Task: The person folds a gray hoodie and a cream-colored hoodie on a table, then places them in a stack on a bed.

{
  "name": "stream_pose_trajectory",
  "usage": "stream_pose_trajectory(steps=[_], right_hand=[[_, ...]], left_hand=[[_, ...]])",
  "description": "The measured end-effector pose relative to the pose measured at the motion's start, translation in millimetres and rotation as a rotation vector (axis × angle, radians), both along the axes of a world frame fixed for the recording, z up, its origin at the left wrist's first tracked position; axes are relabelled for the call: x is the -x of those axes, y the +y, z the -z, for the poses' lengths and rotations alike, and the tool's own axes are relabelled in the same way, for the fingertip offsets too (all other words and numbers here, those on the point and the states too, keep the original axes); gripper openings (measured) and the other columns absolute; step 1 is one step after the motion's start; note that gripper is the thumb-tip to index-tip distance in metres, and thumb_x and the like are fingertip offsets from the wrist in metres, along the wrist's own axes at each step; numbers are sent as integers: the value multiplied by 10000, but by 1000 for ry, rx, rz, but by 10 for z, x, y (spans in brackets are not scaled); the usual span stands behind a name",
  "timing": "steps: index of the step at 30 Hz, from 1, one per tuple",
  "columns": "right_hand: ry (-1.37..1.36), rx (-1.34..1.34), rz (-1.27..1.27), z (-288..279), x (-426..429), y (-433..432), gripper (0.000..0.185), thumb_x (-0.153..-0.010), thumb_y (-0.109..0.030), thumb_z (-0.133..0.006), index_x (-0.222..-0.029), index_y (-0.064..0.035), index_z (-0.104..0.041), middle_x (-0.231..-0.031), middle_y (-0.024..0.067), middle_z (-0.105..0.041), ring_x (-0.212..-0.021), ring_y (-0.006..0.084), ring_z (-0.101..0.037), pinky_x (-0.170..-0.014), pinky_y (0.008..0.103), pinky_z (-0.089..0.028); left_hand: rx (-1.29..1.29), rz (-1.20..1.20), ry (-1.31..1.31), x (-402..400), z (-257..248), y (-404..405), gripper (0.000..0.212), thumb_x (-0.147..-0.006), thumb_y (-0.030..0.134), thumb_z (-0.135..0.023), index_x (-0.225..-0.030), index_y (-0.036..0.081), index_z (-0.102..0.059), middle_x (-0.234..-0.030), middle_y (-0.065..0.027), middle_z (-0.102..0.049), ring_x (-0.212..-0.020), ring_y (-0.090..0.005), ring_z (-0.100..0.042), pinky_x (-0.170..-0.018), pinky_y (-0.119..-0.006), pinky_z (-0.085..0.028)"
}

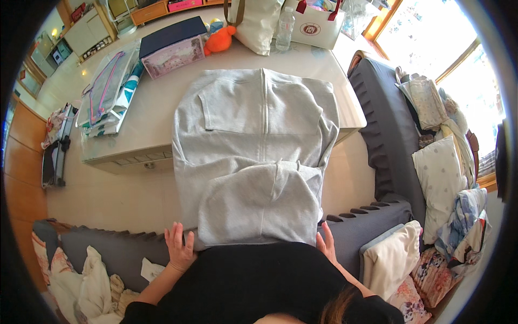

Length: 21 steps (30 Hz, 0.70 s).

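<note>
A light grey zip-front hooded sweatshirt (259,162) lies spread from the low table (158,101) towards my body, its hood nearest me and its sleeves folded inward over the upper part. Beside the garment's lower left edge, my left hand (179,245) is raised with its fingers apart. My right hand (327,245) is at the lower right edge, fingers extended, partly hidden by my black top. Neither hand shows anything gripped; whether the fingertips touch the cloth is hard to tell.
On the table stand a box with a dark lid (173,50), an orange plush toy (219,40), a plastic bottle (285,30) and bags (311,26). Hangers (106,87) lie on packaged items at left. A grey-covered sofa (388,117) bears pillows (439,184) and clothes. An open suitcase (60,150) is on the floor.
</note>
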State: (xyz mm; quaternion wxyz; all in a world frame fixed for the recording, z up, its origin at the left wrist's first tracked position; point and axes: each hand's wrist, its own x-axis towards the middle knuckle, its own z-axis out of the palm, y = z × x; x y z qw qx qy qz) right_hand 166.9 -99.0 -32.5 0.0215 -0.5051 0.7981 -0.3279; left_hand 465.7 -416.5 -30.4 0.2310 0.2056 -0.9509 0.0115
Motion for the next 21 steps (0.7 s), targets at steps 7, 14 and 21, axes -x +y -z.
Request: stream_pose_trajectory(steps=[7, 14, 21], right_hand=[[70, -63, -61, -230, -25, -353, 509, -642, -112, -710, -1127, -116, -558, -1156, 202, -484, -1041, 295, -506, -859, 332, -419], [-180, -150, -157, -1538, 669, -793, 358, -543, -1, -605, -897, -55, -615, -852, 117, -609, -797, 280, -595, -700, 339, -485], [-367, -455, -229, -2636, 2039, -1910, 390, -450, -39, -591, -837, -1, -562, -623, 14, -495, -589, 82, -458, -534, 246, -407]], left_hand=[[-106, 220, 19, 282, -227, -24, 387, -657, 38, -548, -1034, 124, -542, -950, -134, -566, -825, -290, -559, -714, -392, -455], [-387, 273, 67, 767, -1383, -462, 352, -476, -8, -490, -801, 51, -610, -643, -89, -519, -618, -278, -511, -538, -347, -414], [-532, 306, -86, 1854, -2445, -1583, 286, -520, -19, -416, -730, 6, -608, -687, -191, -561, -656, -351, -533, -594, -374, -433]])
